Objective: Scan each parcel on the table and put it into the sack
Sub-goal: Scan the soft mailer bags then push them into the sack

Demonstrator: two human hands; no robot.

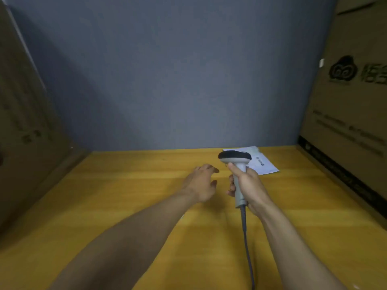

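A flat white parcel [264, 162] with a printed label lies on the yellow table [125, 195] near its far edge, right of centre. My right hand [249, 187] grips the grey handle of a barcode scanner [235, 159], whose black head sits just in front of the parcel and hides part of it. The scanner's cable runs down toward the frame's bottom edge. My left hand [202, 182] hovers over the table to the left of the scanner, fingers loosely spread, holding nothing. No sack is in view.
A large cardboard box [351, 105] with black print stands along the table's right side. Another cardboard panel [25, 122] leans at the left. A blue-grey wall [178, 80] closes off the back of the table.
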